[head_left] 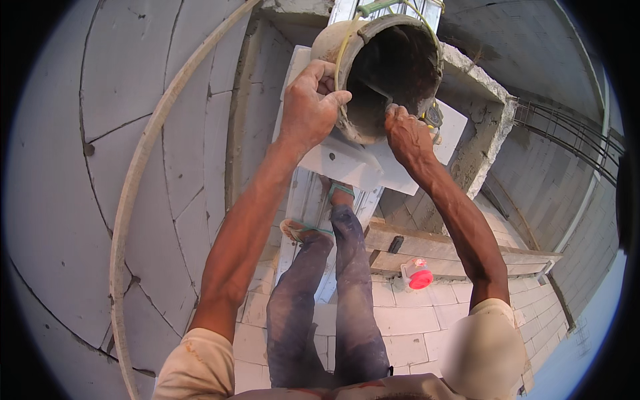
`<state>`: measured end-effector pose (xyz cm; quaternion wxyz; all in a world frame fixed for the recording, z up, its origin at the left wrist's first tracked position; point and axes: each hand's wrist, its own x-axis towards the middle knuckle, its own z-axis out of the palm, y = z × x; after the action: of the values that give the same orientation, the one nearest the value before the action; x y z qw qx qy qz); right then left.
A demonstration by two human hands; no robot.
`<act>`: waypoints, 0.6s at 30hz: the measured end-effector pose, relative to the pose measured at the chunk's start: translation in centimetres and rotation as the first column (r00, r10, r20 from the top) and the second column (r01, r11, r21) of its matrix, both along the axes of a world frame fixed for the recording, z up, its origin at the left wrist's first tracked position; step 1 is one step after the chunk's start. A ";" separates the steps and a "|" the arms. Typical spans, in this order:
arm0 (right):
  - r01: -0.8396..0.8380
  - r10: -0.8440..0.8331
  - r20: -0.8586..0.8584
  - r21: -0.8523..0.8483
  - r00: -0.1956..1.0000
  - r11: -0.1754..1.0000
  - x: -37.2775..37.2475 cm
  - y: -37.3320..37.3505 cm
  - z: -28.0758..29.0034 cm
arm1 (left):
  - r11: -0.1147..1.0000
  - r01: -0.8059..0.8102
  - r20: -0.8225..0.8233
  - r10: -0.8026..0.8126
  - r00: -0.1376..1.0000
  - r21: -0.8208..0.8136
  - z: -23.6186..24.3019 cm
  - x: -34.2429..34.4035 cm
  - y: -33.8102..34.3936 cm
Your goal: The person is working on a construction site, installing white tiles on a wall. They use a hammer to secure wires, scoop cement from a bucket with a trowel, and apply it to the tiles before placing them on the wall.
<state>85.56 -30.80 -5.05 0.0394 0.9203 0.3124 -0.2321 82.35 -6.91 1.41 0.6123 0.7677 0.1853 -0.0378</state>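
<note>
A mortar-crusted bucket [389, 32] lies tipped with its dark mouth toward me, over a pale board [340, 158]. My left hand [312, 100] grips its left side, the thumb along the rim and the fingers curled. At the lower right of the mouth, my right hand [408, 133] is closed. A thin, light edge runs from its fingers into the bucket; the tool's kind is hidden. Beside this hand is a yellow-and-black tape measure [433, 115]. A green-handled tool [377, 7] lies across the bucket's top.
My sandalled feet stand on a ribbed metal plank [327, 280]. A block wall [160, 160] rises on the left, with a long curved strip [157, 113] before it. Lower right are a wooden beam [460, 260] and a red-topped container [419, 275]. Rebar [567, 137] sticks out at right.
</note>
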 end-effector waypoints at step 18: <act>0.529 -0.217 -0.762 0.188 0.611 0.828 2.8 1.0 2.1 | 0.999 -0.021 0.012 0.021 1.000 -0.032 -1.9 0.5 2.7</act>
<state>88.37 -29.78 -3.00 -0.3212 0.7897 0.1388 -0.5039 82.85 -4.22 -0.45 0.6260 0.7560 0.1889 -0.0295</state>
